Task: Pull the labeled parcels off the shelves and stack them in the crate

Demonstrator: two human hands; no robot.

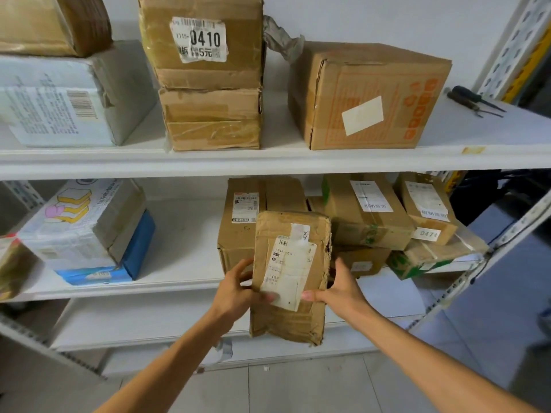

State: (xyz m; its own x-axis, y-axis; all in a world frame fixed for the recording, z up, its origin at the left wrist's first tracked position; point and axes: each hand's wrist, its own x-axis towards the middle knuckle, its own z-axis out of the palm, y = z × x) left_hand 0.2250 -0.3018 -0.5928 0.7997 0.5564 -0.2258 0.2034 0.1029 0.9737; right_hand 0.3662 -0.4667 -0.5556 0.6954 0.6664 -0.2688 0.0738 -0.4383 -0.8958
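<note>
We grip 1 worn cardboard parcel [290, 275] clear of the middle shelf [179, 281], left hand [238, 289] and right hand [340, 289] clamped on opposite sides, steadying it, label facing us.

A crumpled brown cardboard parcel [290, 275] with a white label stands upright, clear of the middle shelf [185, 281], amid other labeled parcels.

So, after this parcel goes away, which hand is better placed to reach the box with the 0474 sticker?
Probably the right hand. The box with the 0474 sticker sits to the right of the held parcel; the left hand would have to cross over.
</note>
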